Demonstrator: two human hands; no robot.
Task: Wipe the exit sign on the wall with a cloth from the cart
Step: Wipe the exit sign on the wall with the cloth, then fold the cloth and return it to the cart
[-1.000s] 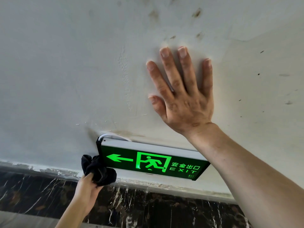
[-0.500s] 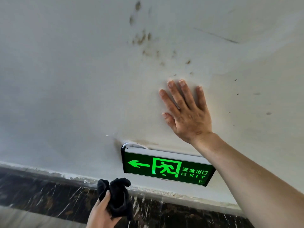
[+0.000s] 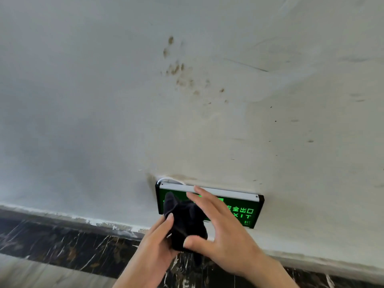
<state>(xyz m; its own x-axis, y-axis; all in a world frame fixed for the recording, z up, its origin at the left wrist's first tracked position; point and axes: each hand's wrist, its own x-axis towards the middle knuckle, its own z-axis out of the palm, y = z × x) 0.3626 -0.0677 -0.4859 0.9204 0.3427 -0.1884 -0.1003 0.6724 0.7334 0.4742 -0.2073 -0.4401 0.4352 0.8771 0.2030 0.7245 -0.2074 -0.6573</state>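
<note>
A lit green exit sign with a silver top edge hangs low on the white wall, just above the dark baseboard. In front of its left half a bunched black cloth is held up by my left hand, which grips it from below. My right hand is at the cloth's right side, fingers spread, thumb touching the cloth's lower part. The two hands and the cloth hide the sign's arrow and running figure.
The white wall carries brown smudges above the sign. A dark marble baseboard runs along the bottom. A white cable loops out at the sign's upper left corner.
My right hand has left the wall above the sign and come down to the cloth. My left hand has raised the cloth in front of the sign's left half.
</note>
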